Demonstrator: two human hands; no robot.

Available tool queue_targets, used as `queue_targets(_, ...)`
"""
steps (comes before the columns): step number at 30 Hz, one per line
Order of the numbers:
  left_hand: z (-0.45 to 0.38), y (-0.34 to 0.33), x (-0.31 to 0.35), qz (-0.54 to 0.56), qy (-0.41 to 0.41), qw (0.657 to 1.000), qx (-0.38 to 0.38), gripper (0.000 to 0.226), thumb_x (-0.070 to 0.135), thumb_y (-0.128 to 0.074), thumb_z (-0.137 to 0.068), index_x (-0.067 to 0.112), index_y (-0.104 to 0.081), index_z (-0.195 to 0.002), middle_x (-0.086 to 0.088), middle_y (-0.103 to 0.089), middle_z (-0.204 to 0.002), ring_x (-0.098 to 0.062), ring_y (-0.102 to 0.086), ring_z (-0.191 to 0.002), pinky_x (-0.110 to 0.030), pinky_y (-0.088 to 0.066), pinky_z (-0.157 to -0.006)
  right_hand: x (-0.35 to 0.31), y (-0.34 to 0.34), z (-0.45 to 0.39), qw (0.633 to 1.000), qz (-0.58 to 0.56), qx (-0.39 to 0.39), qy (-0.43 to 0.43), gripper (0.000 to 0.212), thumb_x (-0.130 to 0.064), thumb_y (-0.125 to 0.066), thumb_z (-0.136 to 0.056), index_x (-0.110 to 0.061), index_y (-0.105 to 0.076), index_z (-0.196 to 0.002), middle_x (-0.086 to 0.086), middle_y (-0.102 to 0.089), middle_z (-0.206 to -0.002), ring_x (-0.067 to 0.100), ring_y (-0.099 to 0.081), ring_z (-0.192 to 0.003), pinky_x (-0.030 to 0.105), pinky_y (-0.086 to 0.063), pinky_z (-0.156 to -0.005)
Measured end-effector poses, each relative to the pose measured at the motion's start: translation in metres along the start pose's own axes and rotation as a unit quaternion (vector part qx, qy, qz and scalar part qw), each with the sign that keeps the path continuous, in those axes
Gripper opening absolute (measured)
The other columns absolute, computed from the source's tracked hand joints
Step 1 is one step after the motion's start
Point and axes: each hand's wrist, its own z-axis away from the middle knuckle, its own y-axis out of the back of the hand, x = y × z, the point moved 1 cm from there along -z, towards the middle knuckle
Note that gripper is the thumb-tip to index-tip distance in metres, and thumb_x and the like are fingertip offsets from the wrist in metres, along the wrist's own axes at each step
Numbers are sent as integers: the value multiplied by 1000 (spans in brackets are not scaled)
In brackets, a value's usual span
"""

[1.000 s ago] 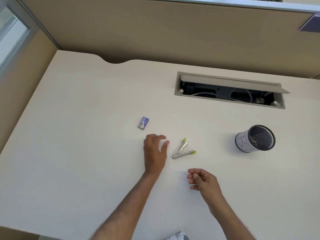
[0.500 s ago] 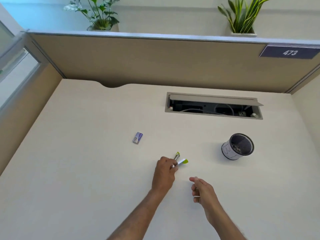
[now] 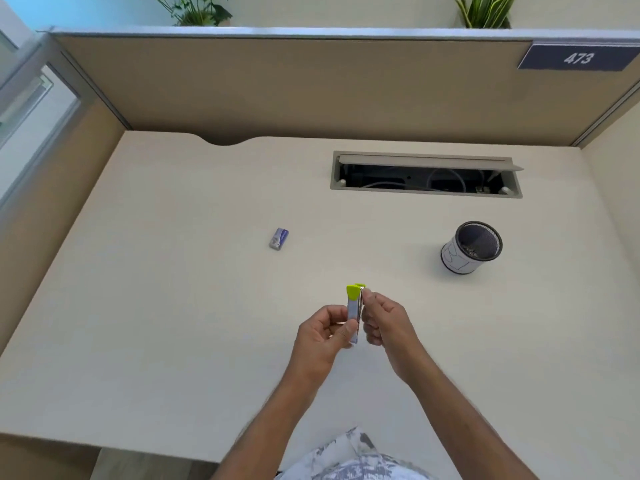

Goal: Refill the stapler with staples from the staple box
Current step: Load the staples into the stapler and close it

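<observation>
A small silver stapler (image 3: pixel 354 308) with lime-green tips is held upright above the desk, its green end pointing away from me. My left hand (image 3: pixel 323 336) grips its lower body. My right hand (image 3: pixel 382 322) pinches its right side near the green tip. The two arms of the stapler lie close together. The staple box (image 3: pixel 278 239), small and blue-grey, lies on the desk farther back and to the left, untouched.
A black mesh pen cup (image 3: pixel 472 247) with a white label stands at the right. An open cable hatch (image 3: pixel 426 176) is set into the desk (image 3: pixel 173 306) at the back. Beige partition walls enclose the desk on three sides.
The left hand took hold of the stapler on the desk and lifted it toward me. The right hand came in and gripped it too. The stapler's arms, spread before, are now close together.
</observation>
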Motion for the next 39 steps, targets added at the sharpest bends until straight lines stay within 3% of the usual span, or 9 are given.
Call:
queue_targets(4,14,3,9,4,-16,1000,2,29,22,-72,-83,6,-71,-107,-1,-73,-92,-12,-66,-79,-23,-56,-70,-12,-8,6,998,32,-57,21,61,-53,-54,-100,8,-60,-100,-6,-25,-59,11,-22,-51,23,-18,-47)
queue_targets(9,23,5,16,-16,-46,999,0,32,20,-74,-83,4,-70,-111,1,-77,-93,-14,-67,-83,-27,-58,-75,-18,-15,11,996,36,-70,32,55,-50,-50,-102,2,-53,-83,-2,-29,-60,12,-21,-50,21,-20,-46)
queue_targets(13,31,5,21,-45,-109,993,-7,24,11,-69,-89,14,-71,-112,-10,-68,-124,-21,-68,-106,-31,-58,-85,-22,-17,10,997,-43,-57,-6,43,-50,-44,-104,-16,-54,-80,-7,-41,-48,7,-29,-39,22,-17,-45)
queue_targets(17,38,7,26,-79,-136,987,-9,31,1,-53,-84,15,-78,-96,-1,-63,-130,-16,-61,-125,-29,-55,-85,-24,-14,7,993,-96,-54,-31,46,-58,-45,-100,-18,-54,-79,-2,-25,-58,8,-19,-43,19,-21,-39)
queue_targets(21,39,1,30,-97,-138,986,11,25,12,-54,-93,22,-76,-98,0,-70,-109,-19,-70,-99,-36,-58,-80,-25,-15,10,992,-99,-69,-38,46,-59,-43,-100,-20,-53,-77,-2,-27,-61,9,-18,-44,18,-22,-38)
queue_targets(25,31,-7,39,-176,-172,969,37,29,19,-62,-95,31,-71,-121,7,-66,-90,-12,-64,-76,-32,-58,-74,-27,-19,17,991,-85,-87,-47,50,-61,-40,-100,-21,-51,-72,-8,-28,-53,7,-21,-41,18,-22,-38)
queue_targets(28,25,-11,46,-232,-201,950,49,37,12,-67,-96,28,-67,-130,9,-63,-88,-11,-64,-77,-16,-51,-68,-29,-22,22,991,-76,-99,-43,49,-62,-38,-100,-23,-51,-74,-8,-28,-54,7,-20,-42,19,-18,-40)
queue_targets(34,21,-11,48,-309,-212,926,41,39,18,-65,-97,33,-65,-133,9,-64,-94,-19,-62,-75,-30,-56,-67,-30,-24,25,990,-80,-108,-49,50,-63,-38,-99,-25,-54,-71,-6,-38,-59,7,-20,-44,21,-14,-42)
queue_targets(39,25,-12,52,-385,-237,890,58,35,32,-59,-97,34,-64,-131,14,-63,-97,-12,-63,-76,-33,-57,-68,-27,-25,24,987,-99,-114,-59,51,-63,-41,-98,-25,-58,-69,1,-35,-69,5,-23,-41,18,-17,-38)
